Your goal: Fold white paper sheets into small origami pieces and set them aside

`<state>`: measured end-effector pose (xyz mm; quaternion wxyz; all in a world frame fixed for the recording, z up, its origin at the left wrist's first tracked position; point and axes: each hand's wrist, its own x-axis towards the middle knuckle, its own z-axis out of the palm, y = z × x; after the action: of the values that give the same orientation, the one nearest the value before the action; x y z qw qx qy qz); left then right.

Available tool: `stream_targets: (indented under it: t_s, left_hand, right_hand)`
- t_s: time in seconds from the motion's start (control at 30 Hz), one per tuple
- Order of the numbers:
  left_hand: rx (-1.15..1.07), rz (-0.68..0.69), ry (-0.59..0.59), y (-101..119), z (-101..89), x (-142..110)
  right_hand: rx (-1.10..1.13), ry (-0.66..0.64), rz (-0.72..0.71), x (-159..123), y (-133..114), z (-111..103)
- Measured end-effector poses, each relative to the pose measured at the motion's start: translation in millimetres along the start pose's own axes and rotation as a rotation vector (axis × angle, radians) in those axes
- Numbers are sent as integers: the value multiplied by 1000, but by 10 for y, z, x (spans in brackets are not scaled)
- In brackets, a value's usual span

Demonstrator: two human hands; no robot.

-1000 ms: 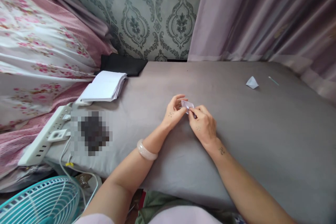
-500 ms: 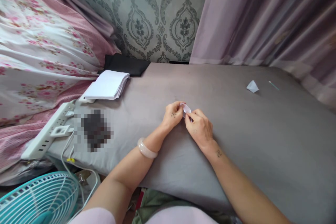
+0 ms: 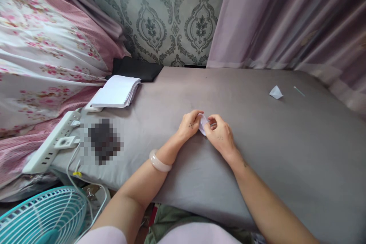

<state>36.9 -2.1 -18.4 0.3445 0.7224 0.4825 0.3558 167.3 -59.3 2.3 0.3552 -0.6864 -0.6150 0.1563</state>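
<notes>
Between my hands, above the middle of the grey-covered table point(image 3: 171, 95), is a small folded piece of white paper point(image 3: 203, 125). My left hand point(image 3: 190, 125) is closed on its left edge, the thumb and fingers pinching it. At the paper's right side is my right hand point(image 3: 220, 132), its thumb against the paper and its index finger curved away with a gap between them. The fingertips partly cover the paper, so its full shape is hidden. A folded white paper piece point(image 3: 276, 92) with a peaked shape lies apart at the far right.
A thin green stick point(image 3: 299, 91) lies beyond the peaked paper. On the left are a stack of white paper point(image 3: 116, 91), a black folder-like item point(image 3: 137, 69) and a white power strip point(image 3: 51, 143) with cables. A turquoise fan point(image 3: 42, 215) stands at the lower left.
My right hand has shifted slightly right, and its index finger has lifted off the paper. The paper now shows a wider face between the hands. My left hand keeps its pinch.
</notes>
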Motion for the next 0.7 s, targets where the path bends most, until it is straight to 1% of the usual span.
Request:
stream_targets:
  t_s: [0.07, 0.17, 0.23, 0.33, 0.43, 0.57, 0.7]
  left_hand:
    - [-50, 20, -38, 9, -2, -7]
    - [-157, 23, -74, 31, -2, -22]
    - [-212, 1, -63, 46, -4, -30]
    - [-263, -29, -61, 56, -2, -34]
    - [-296, -11, -82, 52, 10, -33]
    - [-202, 28, -50, 55, 9, -33]
    - [-54, 68, -23, 94, -16, -50]
  right_hand:
    - [66, 12, -24, 58, 78, -4]
    - [117, -24, -77, 106, 160, 0]
    - [123, -28, -77, 111, 177, 6]
    - [128, 11, -55, 104, 169, 10]
    - [129, 31, -47, 104, 162, 9]
    - [121, 19, -56, 108, 158, 9]
    - [146, 4, -11, 103, 139, 8]
